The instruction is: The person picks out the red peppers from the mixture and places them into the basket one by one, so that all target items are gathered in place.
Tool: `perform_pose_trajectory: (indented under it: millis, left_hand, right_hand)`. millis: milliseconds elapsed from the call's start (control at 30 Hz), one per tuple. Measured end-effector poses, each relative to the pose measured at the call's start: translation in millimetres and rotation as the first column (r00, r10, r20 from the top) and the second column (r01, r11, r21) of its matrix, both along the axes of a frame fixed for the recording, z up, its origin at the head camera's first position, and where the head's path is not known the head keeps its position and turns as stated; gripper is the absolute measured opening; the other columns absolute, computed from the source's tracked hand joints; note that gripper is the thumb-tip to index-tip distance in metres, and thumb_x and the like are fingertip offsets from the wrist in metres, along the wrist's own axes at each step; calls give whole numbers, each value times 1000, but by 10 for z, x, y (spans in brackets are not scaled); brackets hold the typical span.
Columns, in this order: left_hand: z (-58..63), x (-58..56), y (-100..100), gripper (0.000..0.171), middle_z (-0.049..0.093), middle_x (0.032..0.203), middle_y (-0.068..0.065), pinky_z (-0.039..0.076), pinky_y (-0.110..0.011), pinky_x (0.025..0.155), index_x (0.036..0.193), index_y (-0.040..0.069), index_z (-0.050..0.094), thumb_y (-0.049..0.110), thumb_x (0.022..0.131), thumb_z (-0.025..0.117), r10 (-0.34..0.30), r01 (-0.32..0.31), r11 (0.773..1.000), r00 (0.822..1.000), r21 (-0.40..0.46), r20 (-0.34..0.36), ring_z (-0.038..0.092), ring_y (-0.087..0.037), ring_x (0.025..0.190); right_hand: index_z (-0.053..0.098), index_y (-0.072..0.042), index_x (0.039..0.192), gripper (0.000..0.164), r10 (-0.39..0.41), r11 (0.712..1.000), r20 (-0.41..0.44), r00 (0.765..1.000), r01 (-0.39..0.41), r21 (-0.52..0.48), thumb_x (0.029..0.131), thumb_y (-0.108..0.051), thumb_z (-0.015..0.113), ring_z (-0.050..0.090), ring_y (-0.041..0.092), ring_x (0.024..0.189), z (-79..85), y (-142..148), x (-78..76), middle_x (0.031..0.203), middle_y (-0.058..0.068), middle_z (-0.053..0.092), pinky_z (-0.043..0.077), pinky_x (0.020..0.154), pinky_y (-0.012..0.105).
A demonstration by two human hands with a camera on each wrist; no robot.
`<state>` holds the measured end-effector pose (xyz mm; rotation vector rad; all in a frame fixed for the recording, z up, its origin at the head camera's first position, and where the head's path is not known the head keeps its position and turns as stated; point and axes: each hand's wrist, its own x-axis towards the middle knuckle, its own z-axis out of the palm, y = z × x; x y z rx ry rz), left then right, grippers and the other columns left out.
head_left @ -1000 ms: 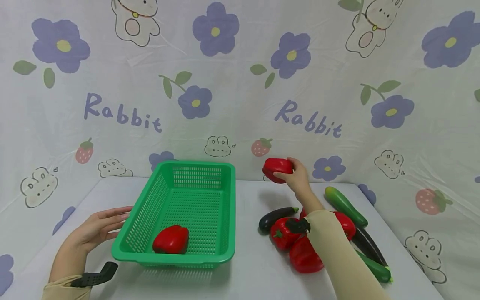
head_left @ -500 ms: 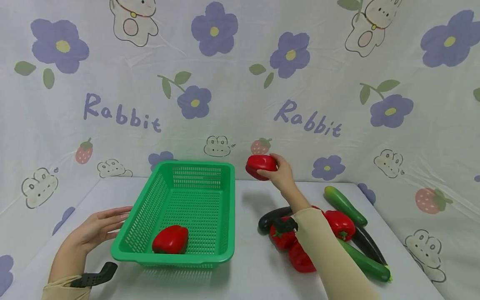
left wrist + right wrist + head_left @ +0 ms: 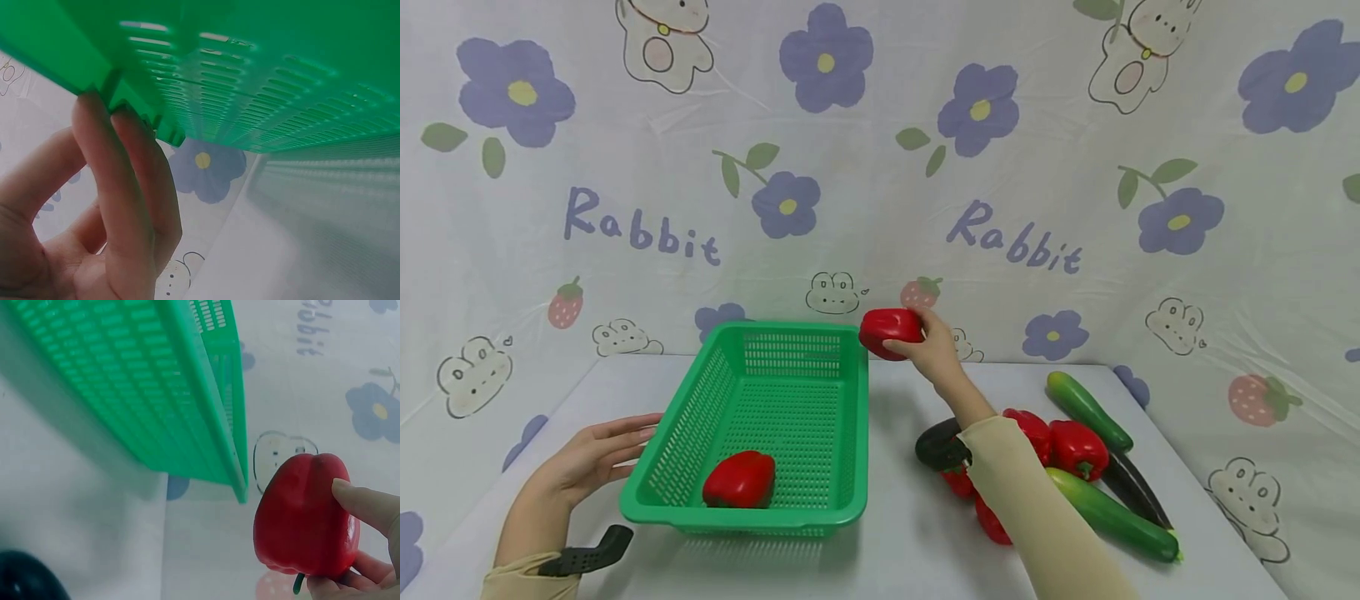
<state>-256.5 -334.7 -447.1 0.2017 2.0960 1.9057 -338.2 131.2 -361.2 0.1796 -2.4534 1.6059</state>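
My right hand (image 3: 936, 350) grips a red bell pepper (image 3: 890, 333), thumb on one side and fingers on the other, raised by the far right corner of the green basket (image 3: 859, 467). In the right wrist view the held pepper (image 3: 303, 515) shows its short green stem, apart from the basket's rim (image 3: 209, 406). Another red bell pepper (image 3: 740, 480) lies inside the basket at its near end. My left hand (image 3: 587, 462) is at the basket's left side, and in the left wrist view its fingertips (image 3: 90, 106) touch the underside of the rim, fingers extended.
Right of the basket, under and around my right forearm, lie several red bell peppers (image 3: 1078, 448), an eggplant (image 3: 936, 446), a long dark eggplant (image 3: 1138, 492), a cucumber (image 3: 1112, 517) and another cucumber (image 3: 1086, 408). A printed cloth (image 3: 880, 167) hangs behind the white table (image 3: 917, 558).
My right hand has carried the red bell pepper leftward, from over the table to the basket's far right corner. The left hand and the basket have stayed in place.
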Motion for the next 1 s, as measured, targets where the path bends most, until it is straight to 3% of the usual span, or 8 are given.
perform_pose_trajectory:
  millis: [367, 733, 1000]
  left_hand:
    - [-11, -20, -3, 27, 68, 109, 23, 54, -27, 85, 115, 36, 65, 17, 102, 51, -22, 22, 999, 1000, 26, -1, 65, 2, 103]
    - [6, 1, -6, 25, 68, 109, 24, 54, -28, 85, 115, 37, 65, 20, 101, 54, 6, -6, 1000, 1000, 0, 6, 65, 1, 103]
    - [6, 3, 6, 25, 67, 109, 25, 54, -29, 86, 118, 36, 64, 21, 101, 54, 4, -4, 1000, 1000, -20, -7, 64, 2, 103]
  right_hand:
    - [40, -10, 147, 73, 66, 998, -39, 997, -65, 21, 83, -15, 77, 45, 35, 133, 24, -263, 61, 145, 14, 49, 50, 100, 48]
    - [42, -8, 146, 70, 153, 988, -58, 987, -152, 21, 84, -14, 75, 47, 33, 133, 62, -500, 142, 143, 14, 50, 50, 99, 47]
    - [42, -11, 146, 70, 182, 983, -25, 983, -181, 33, 84, -13, 76, 49, 33, 130, 43, -643, 193, 143, 13, 51, 52, 97, 46]
